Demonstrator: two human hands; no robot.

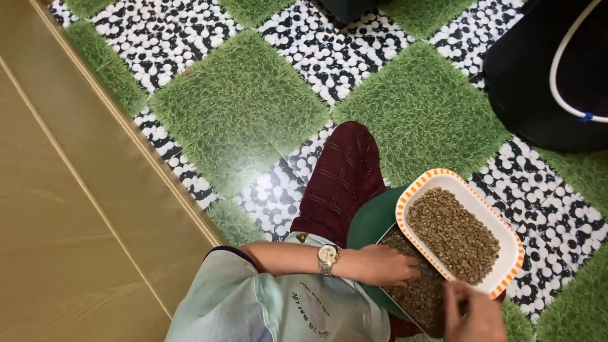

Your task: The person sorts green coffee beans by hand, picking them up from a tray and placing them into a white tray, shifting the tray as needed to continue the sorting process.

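Head view, steeply downward, near lap

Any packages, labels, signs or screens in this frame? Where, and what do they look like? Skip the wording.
No packages, signs or screens.
Shirt print: dark lettering on the pale blue-green shirt, bottom centre, below the left hand.
Shirt tag: small dark patch with yellow, at the shirt's upper edge near the maroon trouser leg.
Watch: round pale dial, metal band, on the left wrist.

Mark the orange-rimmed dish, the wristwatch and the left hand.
orange-rimmed dish (423, 185): head view, bare white rim.
wristwatch (327, 256): head view, dial face.
left hand (386, 265): head view, back of hand.
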